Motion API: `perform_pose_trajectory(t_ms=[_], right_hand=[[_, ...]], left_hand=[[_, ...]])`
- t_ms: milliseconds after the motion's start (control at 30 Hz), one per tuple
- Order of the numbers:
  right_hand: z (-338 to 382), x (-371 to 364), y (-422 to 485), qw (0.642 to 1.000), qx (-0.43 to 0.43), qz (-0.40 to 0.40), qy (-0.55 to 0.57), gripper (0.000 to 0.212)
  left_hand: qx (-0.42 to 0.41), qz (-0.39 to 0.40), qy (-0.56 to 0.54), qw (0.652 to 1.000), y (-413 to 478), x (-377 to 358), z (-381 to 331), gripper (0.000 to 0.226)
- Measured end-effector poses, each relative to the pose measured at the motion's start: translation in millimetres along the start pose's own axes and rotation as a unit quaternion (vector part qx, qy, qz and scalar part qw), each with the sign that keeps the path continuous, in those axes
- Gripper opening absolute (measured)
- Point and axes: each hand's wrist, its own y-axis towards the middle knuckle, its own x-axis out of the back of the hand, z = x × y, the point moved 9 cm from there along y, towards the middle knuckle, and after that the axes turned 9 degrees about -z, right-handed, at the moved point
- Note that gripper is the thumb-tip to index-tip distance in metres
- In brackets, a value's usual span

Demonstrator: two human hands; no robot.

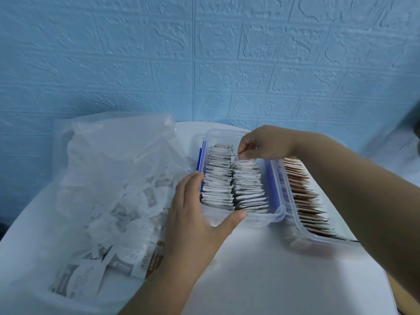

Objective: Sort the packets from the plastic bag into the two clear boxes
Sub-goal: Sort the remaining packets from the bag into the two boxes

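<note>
Nearest on the left, the plastic bag (109, 169) holds many loose packets (145, 196), so sorting seems unfinished. Left hand (197, 214), fingers straight and spread, braces the near corner of the first clear box (256, 220), probably to keep it steady. Right hand (261, 142) pinches one grey packet (238, 157) at its back row. Just beside, the second clear box (302, 230) holds brown packets (304, 192).

The left hand (195, 214) lies flat, fingers straight, thumb spread wide; the right hand (263, 144) reaches across, fingertips pinching a small white paper packet (238, 157).
</note>
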Motion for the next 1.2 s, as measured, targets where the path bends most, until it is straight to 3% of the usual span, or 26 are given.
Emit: perform_pose_trajectory(t_ms=[267, 467, 600, 667, 733, 933, 1033, 1200], right_hand=[[0, -2, -4, 0.999, -0.019, 0.025, 0.032, 0.013], [3, 10, -10, 0.998, -0.027, -0.023, 0.053, 0.014], [28, 26, -28, 0.992, -0.005, -0.083, 0.090, 0.009], [56, 30, -43, 0.986, 0.029, -0.108, 0.124, 0.007], [92, 27, -62, 0.978, 0.074, -0.124, 0.151, 0.009], [198, -39, -122, 0.947, 0.223, -0.058, 0.225, 0.015], [209, -78, -128, 0.951, 0.225, -0.052, 0.206, 0.014], [195, -90, -113, 0.964, 0.171, -0.146, 0.145, 0.031]], left_hand=[[0.000, 0.007, -0.007, 1.000, 0, 0, 0, 0.095], [-0.009, 0.005, -0.031, 0.999, 2, 7, -8, 0.089], [-0.073, -0.037, -0.036, 0.996, -2, 46, -24, 0.047], [-0.058, -0.063, -0.049, 0.995, -11, 76, -23, 0.021], [-0.048, -0.088, -0.046, 0.994, -25, 106, -15, 0.011], [-0.097, -0.094, 0.109, 0.985, -67, 152, 27, 0.032], [-0.114, -0.096, 0.149, 0.978, -71, 149, 43, 0.032], [-0.088, -0.034, 0.222, 0.970, -66, 127, 64, 0.044]])
